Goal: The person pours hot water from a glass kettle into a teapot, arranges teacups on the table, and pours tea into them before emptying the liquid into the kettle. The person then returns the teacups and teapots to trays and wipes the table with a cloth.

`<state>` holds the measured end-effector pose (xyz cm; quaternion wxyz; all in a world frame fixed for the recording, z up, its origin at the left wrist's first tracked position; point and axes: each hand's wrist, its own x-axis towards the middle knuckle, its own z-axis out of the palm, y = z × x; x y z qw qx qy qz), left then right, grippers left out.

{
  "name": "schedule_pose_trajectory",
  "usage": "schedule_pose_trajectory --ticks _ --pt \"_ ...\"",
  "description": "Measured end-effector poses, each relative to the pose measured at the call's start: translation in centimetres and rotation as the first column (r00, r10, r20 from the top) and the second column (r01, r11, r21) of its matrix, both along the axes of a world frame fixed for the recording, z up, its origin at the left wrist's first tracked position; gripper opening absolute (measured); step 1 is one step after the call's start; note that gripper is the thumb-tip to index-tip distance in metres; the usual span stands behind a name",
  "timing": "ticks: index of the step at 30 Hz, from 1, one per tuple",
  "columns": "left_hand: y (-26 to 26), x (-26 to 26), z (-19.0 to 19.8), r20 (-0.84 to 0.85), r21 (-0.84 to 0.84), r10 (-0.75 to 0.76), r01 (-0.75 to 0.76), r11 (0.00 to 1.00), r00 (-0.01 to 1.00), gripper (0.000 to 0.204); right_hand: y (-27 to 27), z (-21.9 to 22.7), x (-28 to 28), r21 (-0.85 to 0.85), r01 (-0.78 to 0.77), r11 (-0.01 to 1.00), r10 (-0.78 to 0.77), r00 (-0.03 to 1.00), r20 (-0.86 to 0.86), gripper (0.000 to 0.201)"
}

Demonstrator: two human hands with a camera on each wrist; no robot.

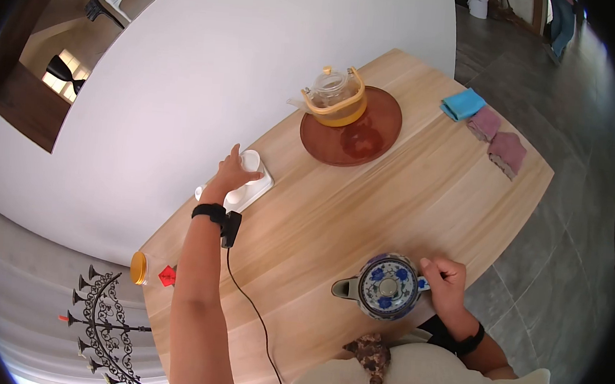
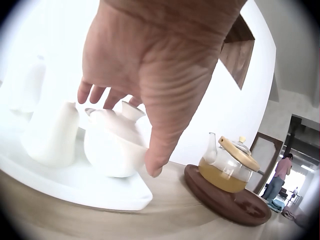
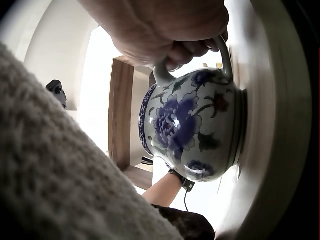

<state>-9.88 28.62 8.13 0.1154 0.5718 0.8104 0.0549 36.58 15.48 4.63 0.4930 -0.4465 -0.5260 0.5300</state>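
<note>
My left hand [image 1: 231, 175] reaches over a white lidded tea bowl [image 2: 112, 150] on a white tray [image 2: 120, 197]. Its fingers are spread behind the bowl, and the thumb lies along the near side. A smooth white tapered vessel [image 2: 55, 135] stands beside the bowl on that tray. With my right hand [image 1: 447, 284] I grip the handle of a blue-and-white flowered porcelain teapot [image 1: 389, 286]. The fingers curl through the handle loop, as the right wrist view shows. This teapot is upright with its lid on, close to the table's near edge, spout pointing left.
A glass teapot [image 1: 336, 99] with amber liquid stands on a round red-brown tray [image 1: 322, 146]. Folded blue [image 1: 462, 104] and pinkish cloths [image 1: 507, 151] lie at the far right. A yellow-lidded jar [image 1: 140, 268] and a black cable [image 1: 258, 314] are at left. A person [image 2: 280, 175] stands beyond.
</note>
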Motion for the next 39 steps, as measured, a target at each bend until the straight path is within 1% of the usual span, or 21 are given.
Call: schedule_pose_trajectory --ticks 2,3,5,6,8,9,11,12,14,15,17,19,21,24,26,30,33,35,36,38,39 --pt "0.1 0.2 0.1 0.041 -0.033 0.048 -0.046 0.998 0.998 0.108 0.2 -0.3 0.1 0.003 -0.031 1.0 0.031 1.0 -0.005 0.039" --pt "0.2 0.4 0.0 0.035 -0.038 0.046 -0.045 0.998 0.998 0.108 0.3 -0.6 0.1 -0.003 -0.029 1.0 0.029 1.0 -0.011 0.039" --pt "0.3 0.4 -0.1 -0.027 -0.01 0.03 -0.031 0.999 0.999 0.1 0.4 -0.8 0.2 -0.003 -0.048 0.999 0.048 0.999 -0.021 0.038" --pt "0.4 0.3 -0.1 -0.032 -0.01 0.029 -0.03 1.0 0.999 0.1 0.4 -0.9 0.2 -0.002 -0.047 0.999 0.047 0.999 -0.026 0.038" --pt "0.4 0.3 0.5 -0.071 0.079 -0.021 0.027 0.997 0.997 0.092 0.1 -0.3 0.0 0.001 -0.053 0.999 0.053 0.999 -0.01 0.039" --pt "0.2 0.8 0.9 -0.071 0.08 -0.021 0.027 0.996 0.997 0.092 0.2 -0.3 0.1 0.001 -0.053 0.999 0.053 0.999 -0.01 0.039" --pt "-0.5 2.0 2.1 -0.069 0.199 -0.073 0.085 0.976 0.995 0.084 0.1 -0.1 0.1 -0.005 -0.063 0.998 0.063 0.998 0.006 0.038" --pt "-1.2 3.0 2.8 -0.071 0.195 -0.073 0.085 0.977 0.995 0.084 0.0 0.0 0.0 -0.009 -0.064 0.998 0.064 0.998 0.004 0.038" --pt "-3.6 5.1 3.8 -0.142 0.214 -0.236 0.263 0.941 0.961 0.08 -0.2 0.8 -0.2 -0.001 -0.069 0.998 0.069 0.998 0.004 0.038" --pt "-5.0 6.6 4.1 -0.135 0.228 -0.277 0.302 0.926 0.951 0.077 -0.3 0.8 -0.2 -0.006 -0.071 0.997 0.071 0.997 0.001 0.038" --pt "-7.7 9.2 4.2 -0.014 0.174 -0.342 0.34 0.924 0.939 0.077 -0.3 0.8 -0.3 0.009 -0.07 0.997 0.07 0.997 -0.014 0.037" --pt "-10.4 11.9 4.0 0.043 0.169 -0.379 0.367 0.915 0.924 0.078 -0.3 0.5 -0.2 0.015 -0.073 0.997 0.073 0.997 -0.007 0.037" --pt "-12.4 13.6 3.0 0.107 0.177 -0.392 0.37 0.912 0.914 0.078 -0.2 0.4 -0.1 0.025 -0.078 0.997 0.078 0.997 0.002 0.037" --pt "-14.2 15.6 2.6 0.142 0.153 -0.384 0.363 0.919 0.912 0.077 -0.3 0.3 -0.1 0.035 -0.09 0.995 0.09 0.996 -0.004 0.038" --pt "-14.9 16.3 2.2 0.101 0.107 -0.373 0.363 0.926 0.922 0.076 -0.3 0.3 -0.2 0.046 -0.064 0.997 0.063 0.998 0.006 0.038" --pt "-15.9 17.3 1.7 0.095 0.107 -0.336 0.326 0.939 0.937 0.077 -0.3 -0.6 -0.2 0.066 -0.048 0.997 0.049 0.999 -0.012 0.037" --pt "-16.2 17.5 1.2 0.048 0.153 -0.33 0.319 0.935 0.943 0.08 -0.1 -0.7 -0.2 0.071 -0.045 0.996 0.047 0.998 -0.029 0.036" --pt "-16.8 17.2 1.3 -0.019 0.195 -0.354 0.351 0.916 0.935 0.08 -0.4 -0.7 -0.7 0.061 -0.026 0.998 0.029 0.999 -0.037 0.037" --pt "-16.9 17.0 1.2 -0.017 0.199 -0.353 0.349 0.916 0.936 0.08 -0.4 -0.7 -0.7 0.064 -0.028 0.998 0.031 0.999 -0.035 0.037" --pt "-17.0 16.7 1.1 -0.093 0.35 -0.436 0.439 0.827 0.895 0.077 -0.2 -1.3 -0.6 0.087 -0.028 0.996 0.033 0.998 -0.055 0.035" --pt "-17.0 16.6 1.2 -0.092 0.351 -0.434 0.437 0.828 0.896 0.077 -0.2 -1.6 -0.5 0.087 -0.03 0.996 0.035 0.998 -0.053 0.035"
